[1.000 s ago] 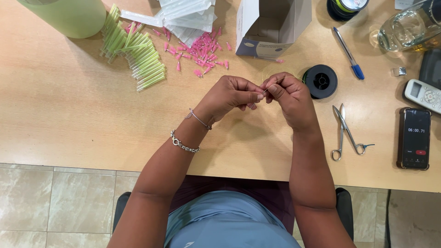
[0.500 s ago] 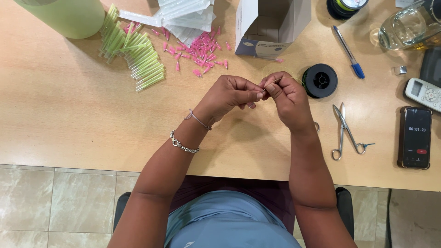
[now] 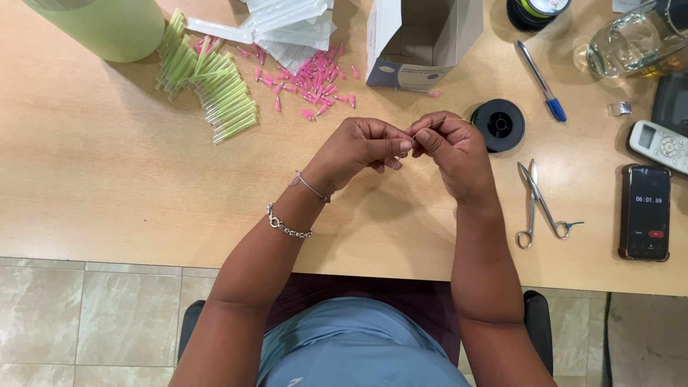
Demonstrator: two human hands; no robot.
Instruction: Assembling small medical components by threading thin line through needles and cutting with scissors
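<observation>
My left hand (image 3: 360,148) and my right hand (image 3: 450,148) meet fingertip to fingertip above the wooden table (image 3: 86,186). Both pinch a very thin, pale needle-like piece (image 3: 412,134) between thumb and forefinger; most of it is hidden by the fingers. A faint thread seems to run from the right hand toward the black spool (image 3: 498,125) just right of it. Two bracelets sit on my left wrist.
Green tubes (image 3: 211,82), pink caps (image 3: 312,82) and clear wrappers (image 3: 287,25) lie at the back left beside a green container (image 3: 107,25). An open white box (image 3: 419,39), a blue pen (image 3: 542,80), scissors (image 3: 536,204), a phone (image 3: 647,212), a remote (image 3: 661,145) and a glass bottle (image 3: 634,39) are around.
The hands stay together at nearly the same spot; only the fingertips shift slightly against each other.
</observation>
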